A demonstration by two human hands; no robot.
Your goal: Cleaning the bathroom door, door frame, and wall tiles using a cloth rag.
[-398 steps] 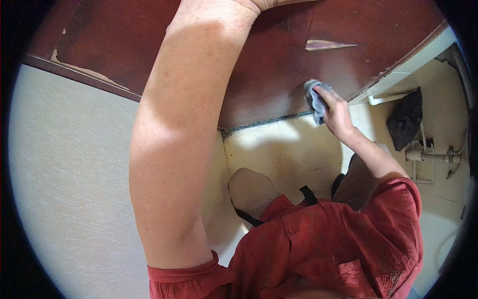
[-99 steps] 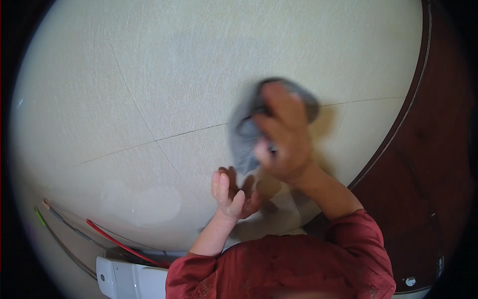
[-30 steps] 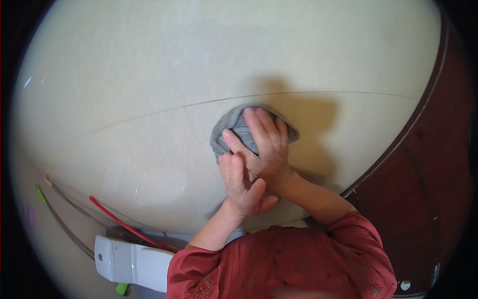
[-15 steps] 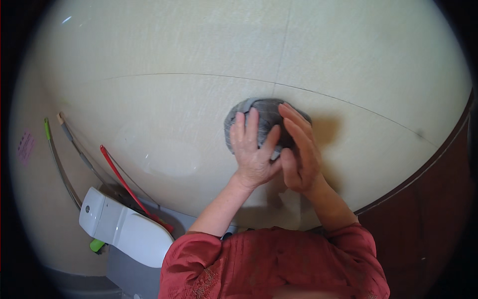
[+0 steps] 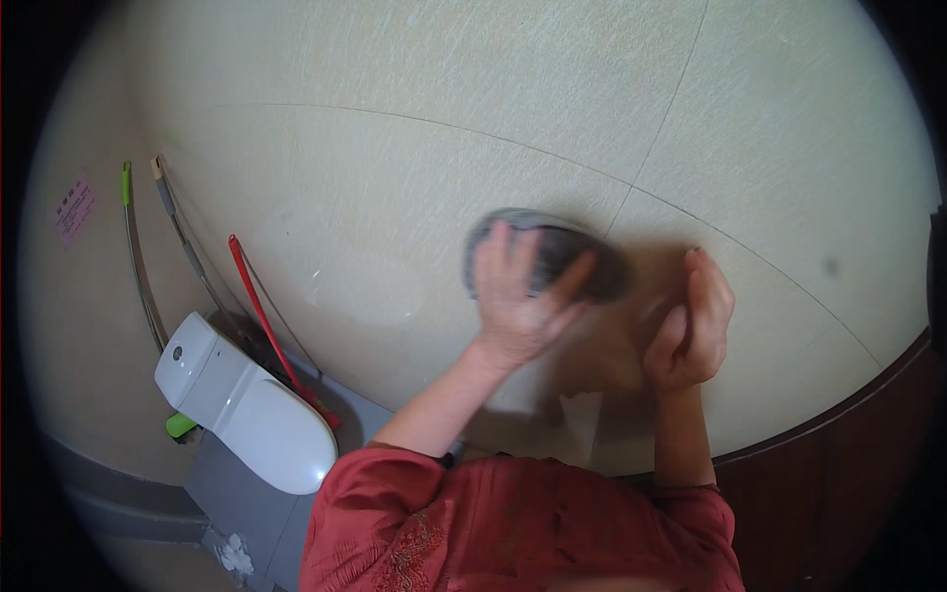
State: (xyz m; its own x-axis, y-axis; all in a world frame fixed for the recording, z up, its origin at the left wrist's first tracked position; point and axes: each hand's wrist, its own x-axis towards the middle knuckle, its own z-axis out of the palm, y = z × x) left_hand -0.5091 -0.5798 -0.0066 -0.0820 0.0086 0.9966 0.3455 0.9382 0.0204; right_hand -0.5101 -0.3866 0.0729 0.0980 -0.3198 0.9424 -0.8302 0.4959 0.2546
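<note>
A bunched grey cloth (image 5: 584, 259) with a paler edge lies against the beige tiled wall (image 5: 414, 197). It is blurred by motion. My left hand (image 5: 516, 296) rests on it with fingers spread, holding it to the tile. To the right, apart from the cloth, my right hand (image 5: 695, 331) is raised near the wall. Its fingers are slightly bent, with the thumb away from them and nothing in its grasp. Dark shadows of the hands fall on the tile between them.
At lower left stands a white toilet (image 5: 276, 434) on a grey floor. Behind it lean a red-handled tool (image 5: 258, 308), a green-tipped pole (image 5: 134, 247) and a grey pole (image 5: 187, 237). A pink notice (image 5: 76, 210) is on the side wall. A dark red-brown panel (image 5: 819, 474) borders the right.
My right hand has come off the cloth and moved to the right. My left hand has shifted slightly right with the cloth. The whole view has turned a little.
</note>
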